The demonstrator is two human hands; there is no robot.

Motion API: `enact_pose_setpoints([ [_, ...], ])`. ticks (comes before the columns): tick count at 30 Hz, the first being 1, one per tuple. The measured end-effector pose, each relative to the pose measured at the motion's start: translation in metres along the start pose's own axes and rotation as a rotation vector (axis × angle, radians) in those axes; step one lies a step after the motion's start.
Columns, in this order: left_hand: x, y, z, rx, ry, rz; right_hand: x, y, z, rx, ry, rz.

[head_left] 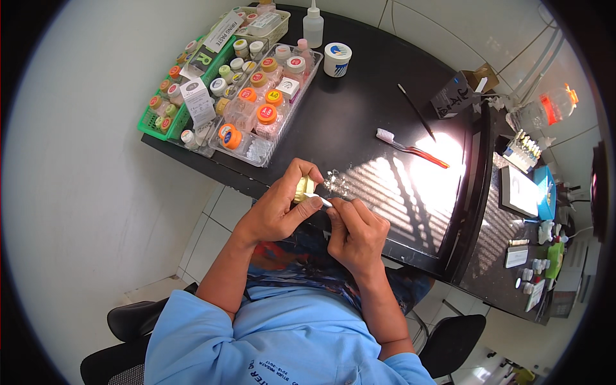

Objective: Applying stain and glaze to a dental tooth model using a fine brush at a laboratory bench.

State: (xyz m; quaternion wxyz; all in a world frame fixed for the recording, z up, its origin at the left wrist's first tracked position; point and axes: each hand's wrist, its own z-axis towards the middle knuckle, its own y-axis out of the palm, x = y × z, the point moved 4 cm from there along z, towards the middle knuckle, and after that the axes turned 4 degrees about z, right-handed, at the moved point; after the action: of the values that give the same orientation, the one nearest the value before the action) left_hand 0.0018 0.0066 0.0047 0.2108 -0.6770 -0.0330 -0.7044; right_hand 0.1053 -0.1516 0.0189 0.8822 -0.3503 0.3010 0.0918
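Note:
Near the front edge of the black desk, my left hand (277, 206) is closed round a small pale yellow block (304, 188), which looks like a dental cast. Fingers and thumb cover much of it. My right hand (357, 232) pinches a slim white tool (319, 199) whose tip meets the block beside my left thumb. The tool's other end is hidden in my right fingers, so its exact kind does not show. Whitish crumbs (336, 184) lie on the desk just beyond my hands.
A clear plastic tray (307, 82) of orange-capped jars stands at the back left, beside a green basket (149, 122). Behind are a squeeze bottle (313, 29) and a white tub (338, 59). A red toothbrush (414, 150) and a thin brush (416, 110) lie to the right.

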Motion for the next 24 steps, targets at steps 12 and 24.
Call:
enact_pose_setpoints([
  [12,0.0045,0.0005,-0.0026,-0.014,-0.03,-0.043,-0.0002,-0.0004,-0.0005,-0.005,-0.004,0.009],
  [24,0.0023,0.0048,0.0008,0.013,0.096,0.008,0.0004,-0.0013,-0.0009,0.024,0.008,0.015],
])
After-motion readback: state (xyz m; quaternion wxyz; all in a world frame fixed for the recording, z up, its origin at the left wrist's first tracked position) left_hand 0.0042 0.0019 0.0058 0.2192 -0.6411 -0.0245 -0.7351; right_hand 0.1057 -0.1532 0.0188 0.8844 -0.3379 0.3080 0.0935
